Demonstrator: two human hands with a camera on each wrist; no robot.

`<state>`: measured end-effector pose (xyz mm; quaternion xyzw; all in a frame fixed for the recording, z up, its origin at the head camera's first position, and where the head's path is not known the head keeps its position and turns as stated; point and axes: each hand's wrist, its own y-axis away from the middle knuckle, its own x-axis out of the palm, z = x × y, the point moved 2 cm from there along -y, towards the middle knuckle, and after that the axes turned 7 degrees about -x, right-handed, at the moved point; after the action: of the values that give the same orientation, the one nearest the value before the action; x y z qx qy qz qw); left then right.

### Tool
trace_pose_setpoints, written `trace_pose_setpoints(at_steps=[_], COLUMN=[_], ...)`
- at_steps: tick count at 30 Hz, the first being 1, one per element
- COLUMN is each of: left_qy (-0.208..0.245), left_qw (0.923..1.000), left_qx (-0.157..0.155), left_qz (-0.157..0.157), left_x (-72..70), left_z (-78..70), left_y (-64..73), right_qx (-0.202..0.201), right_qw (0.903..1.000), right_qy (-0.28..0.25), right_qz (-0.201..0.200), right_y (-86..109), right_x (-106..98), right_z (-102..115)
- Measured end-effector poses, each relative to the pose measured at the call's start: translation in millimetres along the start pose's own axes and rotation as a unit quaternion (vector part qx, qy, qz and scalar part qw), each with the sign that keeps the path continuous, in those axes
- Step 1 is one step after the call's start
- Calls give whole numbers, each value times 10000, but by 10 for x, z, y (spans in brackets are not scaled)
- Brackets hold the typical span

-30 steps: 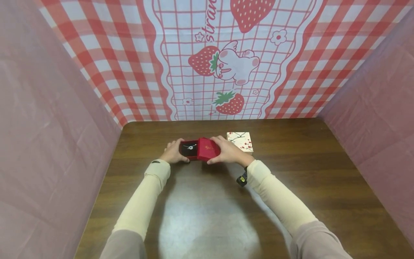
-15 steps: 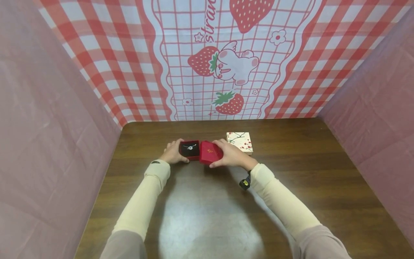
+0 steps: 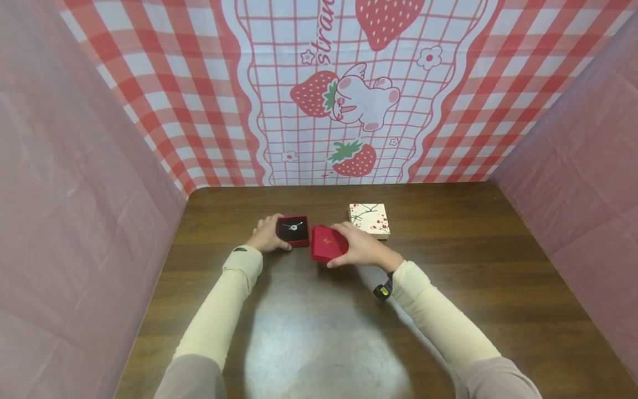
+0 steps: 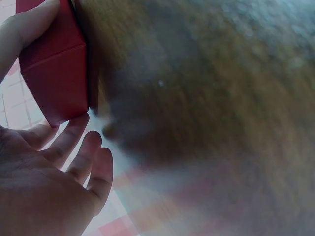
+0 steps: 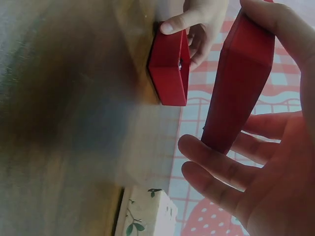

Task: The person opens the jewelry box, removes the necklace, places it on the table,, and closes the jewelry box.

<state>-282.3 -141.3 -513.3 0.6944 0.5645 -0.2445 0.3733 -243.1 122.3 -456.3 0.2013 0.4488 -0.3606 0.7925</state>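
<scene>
A small red jewelry box base (image 3: 299, 243) rests on the table, its black lining showing a silver necklace (image 3: 293, 227) with a round pendant. My left hand (image 3: 266, 235) grips the base from its left side, thumb on the near wall, as the left wrist view also shows. The red box lid (image 3: 326, 244), with gold marking on top, is held in my right hand (image 3: 361, 247) between thumb and fingers. In the right wrist view the lid (image 5: 238, 78) is raised off the table and stands apart from the base (image 5: 166, 69).
A cream box (image 3: 370, 220) with red blossoms and dark branches lies behind my right hand. The brown wooden table (image 3: 458, 266) meets a red-checked strawberry cloth (image 3: 279, 127) at the back. Pink cloth (image 3: 583, 149) hangs on both sides.
My right hand has drawn the lid off the base, to the right and nearer to me, uncovering the whole lining. The left hand and the base have stayed in place.
</scene>
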Motion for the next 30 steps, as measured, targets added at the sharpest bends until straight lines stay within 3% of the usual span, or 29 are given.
trace_pose_setpoints(at_steps=[30], left_qy=[-81], left_qw=[10000], left_qx=[-52], left_qz=[0], left_x=[-12], left_z=[-1], left_y=[19], right_qx=[136], right_qw=[9991], right_qy=[151], right_qz=[382], right_y=[510], right_x=[279], right_z=[59])
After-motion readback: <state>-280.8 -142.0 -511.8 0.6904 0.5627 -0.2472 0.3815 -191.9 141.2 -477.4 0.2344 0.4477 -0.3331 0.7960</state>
